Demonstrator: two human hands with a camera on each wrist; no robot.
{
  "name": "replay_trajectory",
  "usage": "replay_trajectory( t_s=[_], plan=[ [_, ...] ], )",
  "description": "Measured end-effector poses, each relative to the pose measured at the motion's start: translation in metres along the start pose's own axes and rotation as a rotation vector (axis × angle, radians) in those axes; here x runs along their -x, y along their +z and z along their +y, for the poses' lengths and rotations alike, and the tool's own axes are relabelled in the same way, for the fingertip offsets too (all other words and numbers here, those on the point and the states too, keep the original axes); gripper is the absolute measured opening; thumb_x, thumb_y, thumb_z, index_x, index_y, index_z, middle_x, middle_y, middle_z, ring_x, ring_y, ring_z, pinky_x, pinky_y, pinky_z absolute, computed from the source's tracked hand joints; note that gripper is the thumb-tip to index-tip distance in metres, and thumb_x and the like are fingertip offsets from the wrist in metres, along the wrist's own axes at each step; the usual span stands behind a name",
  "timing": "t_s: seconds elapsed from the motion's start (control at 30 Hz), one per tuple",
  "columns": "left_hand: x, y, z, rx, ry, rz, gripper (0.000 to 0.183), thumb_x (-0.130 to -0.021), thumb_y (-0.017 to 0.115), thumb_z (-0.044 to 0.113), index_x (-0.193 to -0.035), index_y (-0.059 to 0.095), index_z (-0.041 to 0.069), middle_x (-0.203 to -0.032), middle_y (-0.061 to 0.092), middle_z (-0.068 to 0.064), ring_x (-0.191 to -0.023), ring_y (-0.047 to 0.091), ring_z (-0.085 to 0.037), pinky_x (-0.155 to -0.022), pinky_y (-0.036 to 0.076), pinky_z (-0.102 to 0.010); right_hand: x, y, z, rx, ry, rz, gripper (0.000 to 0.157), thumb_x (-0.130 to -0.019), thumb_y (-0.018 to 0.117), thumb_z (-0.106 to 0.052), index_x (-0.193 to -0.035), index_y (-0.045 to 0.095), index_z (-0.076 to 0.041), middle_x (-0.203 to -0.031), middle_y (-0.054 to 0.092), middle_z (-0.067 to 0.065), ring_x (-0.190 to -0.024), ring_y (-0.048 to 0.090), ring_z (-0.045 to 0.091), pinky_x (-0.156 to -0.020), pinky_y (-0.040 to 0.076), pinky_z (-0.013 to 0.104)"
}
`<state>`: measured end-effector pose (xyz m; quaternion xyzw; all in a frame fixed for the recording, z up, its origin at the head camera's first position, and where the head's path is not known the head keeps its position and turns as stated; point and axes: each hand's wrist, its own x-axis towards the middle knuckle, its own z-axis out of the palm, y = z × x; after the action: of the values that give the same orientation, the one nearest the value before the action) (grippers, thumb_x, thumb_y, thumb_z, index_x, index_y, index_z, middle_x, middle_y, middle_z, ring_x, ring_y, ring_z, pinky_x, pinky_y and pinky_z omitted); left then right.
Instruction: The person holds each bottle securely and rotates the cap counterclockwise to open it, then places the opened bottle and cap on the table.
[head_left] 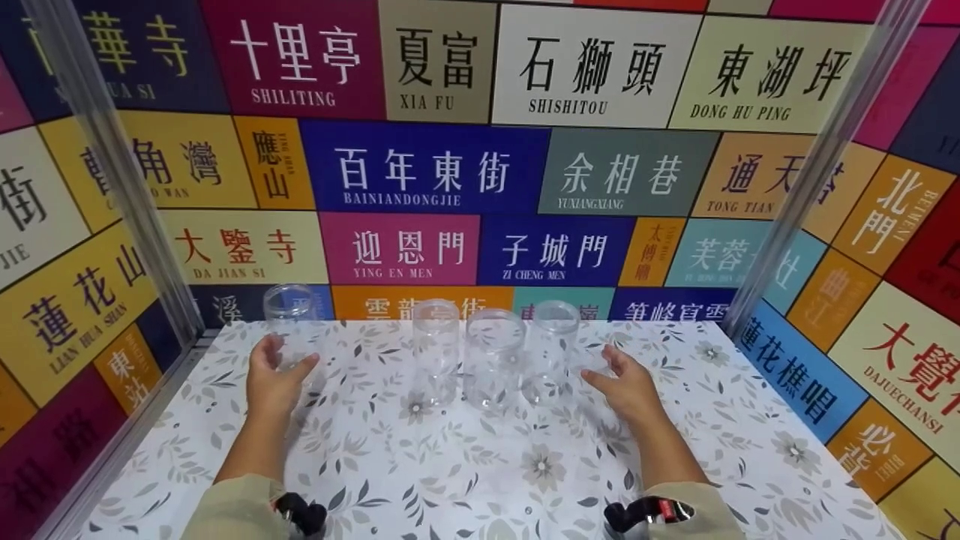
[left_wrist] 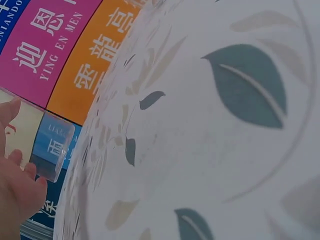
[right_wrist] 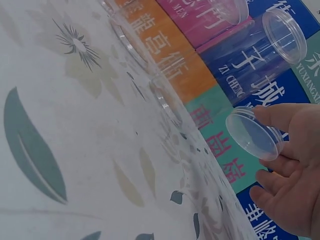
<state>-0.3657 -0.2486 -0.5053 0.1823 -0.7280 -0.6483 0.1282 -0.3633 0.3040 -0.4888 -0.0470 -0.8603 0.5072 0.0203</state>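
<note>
- Nearest, behind each grip, a beige left sleeve (head_left: 232,514) and a beige right sleeve (head_left: 697,514) cover the forearms, with a dark left wrist device (head_left: 301,513) and a dark right wrist device (head_left: 637,513) at their inner sides.
- Below and between the two grips spreads the bench (head_left: 420,469), its white surface printed with grey leaves and flowers.
- The right grip (head_left: 628,386) is clamped on a shallow clear lid (right_wrist: 254,134), pinched at its edge between thumb and fingers, the lid tilted and apart from the jars.
- The left grip (head_left: 276,382) is closed around a clear jar (head_left: 291,309), thumb on one side and fingers on the other; in the left wrist view the wall shows between the jar's end and the bench.
- Between the grips, well to the right of the left one, three more clear vessels stand upright in a row: a tall left jar (head_left: 436,352), a shorter, wider middle jar (head_left: 495,360) and a tall right jar (head_left: 553,351), this last near the right grip.
- Outward of and beyond both grips rise a clear left post (head_left: 124,165) and a clear right post (head_left: 814,161).
- Farthest, past everything in the grips, the wall (head_left: 420,169) carries coloured panels with Chinese characters and Latin lettering.
</note>
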Motion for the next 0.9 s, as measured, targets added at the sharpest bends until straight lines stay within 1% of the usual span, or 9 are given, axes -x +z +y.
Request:
replay_trajectory(
  t_s=[0.13,0.23,0.37,0.47,0.5,0.6,0.73,0.83,0.9],
  plan=[
    [-0.003,-0.003,-0.001,0.004,-0.026,0.004,0.101,-0.096,0.082,0.025,-0.172,0.016,0.018,-0.181,0.023,-0.004,-0.169,0.017,-0.029,-0.139,0.019,-0.048,-0.002,0.003,0.004,0.028,0.018,-0.018,0.085,-0.100,0.076,-0.032,-0.168,0.032,-0.005,-0.176,0.032,0.017,-0.165,0.024,0.040,-0.135,0.024,0.054],
    [-0.004,-0.004,-0.002,0.020,-0.052,-0.001,0.102,-0.097,0.081,0.024,-0.173,0.014,0.019,-0.181,0.021,-0.002,-0.169,0.016,-0.027,-0.138,0.021,-0.047,-0.002,0.004,0.008,0.024,0.034,-0.039,0.085,-0.101,0.075,-0.031,-0.168,0.031,-0.006,-0.176,0.029,0.019,-0.165,0.022,0.041,-0.136,0.022,0.055],
    [-0.006,-0.005,-0.005,0.060,-0.039,-0.017,0.101,-0.097,0.080,0.019,-0.173,0.013,0.017,-0.181,0.020,-0.003,-0.169,0.015,-0.027,-0.138,0.021,-0.046,-0.001,0.004,0.012,0.043,0.057,-0.056,0.085,-0.101,0.074,-0.032,-0.169,0.029,-0.007,-0.177,0.027,0.020,-0.165,0.022,0.043,-0.135,0.022,0.058],
    [-0.007,-0.006,-0.007,0.082,-0.019,-0.027,0.100,-0.097,0.079,0.017,-0.172,0.013,0.014,-0.181,0.019,-0.005,-0.169,0.014,-0.029,-0.138,0.019,-0.045,-0.001,0.005,0.014,0.092,0.065,-0.063,0.084,-0.100,0.075,-0.034,-0.168,0.032,-0.008,-0.175,0.031,0.020,-0.162,0.028,0.046,-0.134,0.025,0.059],
    [-0.007,-0.006,-0.008,0.088,-0.023,-0.029,0.100,-0.097,0.079,0.017,-0.172,0.013,0.014,-0.181,0.018,-0.005,-0.169,0.013,-0.029,-0.139,0.019,-0.045,0.000,0.006,0.015,0.101,0.066,-0.068,0.084,-0.100,0.075,-0.034,-0.168,0.033,-0.007,-0.174,0.032,0.020,-0.161,0.030,0.046,-0.133,0.026,0.060],
    [-0.008,-0.007,-0.009,0.111,-0.049,-0.031,0.102,-0.096,0.081,0.017,-0.173,0.013,0.016,-0.182,0.017,-0.004,-0.170,0.012,-0.028,-0.139,0.018,-0.045,-0.001,0.008,0.018,0.150,0.064,-0.072,0.083,-0.099,0.077,-0.033,-0.166,0.036,-0.007,-0.171,0.038,0.020,-0.158,0.035,0.047,-0.132,0.029,0.060],
    [-0.011,-0.007,-0.008,0.148,-0.104,-0.039,0.105,-0.095,0.082,0.016,-0.173,0.012,0.021,-0.182,0.015,0.001,-0.170,0.009,-0.024,-0.139,0.018,-0.044,-0.002,0.011,0.022,0.206,0.066,-0.068,0.082,-0.097,0.078,-0.032,-0.164,0.040,-0.005,-0.169,0.040,0.024,-0.157,0.036,0.049,-0.132,0.029,0.060],
    [-0.012,-0.008,-0.008,0.168,-0.138,-0.050,0.107,-0.095,0.082,0.017,-0.173,0.010,0.025,-0.183,0.014,0.005,-0.170,0.008,-0.020,-0.139,0.018,-0.043,-0.004,0.012,0.023,0.231,0.081,-0.074,0.082,-0.097,0.077,-0.032,-0.164,0.039,-0.006,-0.170,0.038,0.026,-0.158,0.034,0.050,-0.132,0.027,0.062],
    [-0.012,-0.009,-0.009,0.176,-0.144,-0.057,0.108,-0.095,0.082,0.016,-0.173,0.009,0.025,-0.183,0.012,0.006,-0.170,0.007,-0.019,-0.139,0.017,-0.043,-0.005,0.012,0.024,0.242,0.088,-0.081,0.081,-0.098,0.076,-0.031,-0.165,0.038,-0.007,-0.170,0.036,0.026,-0.159,0.032,0.050,-0.132,0.026,0.063]
  ],
)
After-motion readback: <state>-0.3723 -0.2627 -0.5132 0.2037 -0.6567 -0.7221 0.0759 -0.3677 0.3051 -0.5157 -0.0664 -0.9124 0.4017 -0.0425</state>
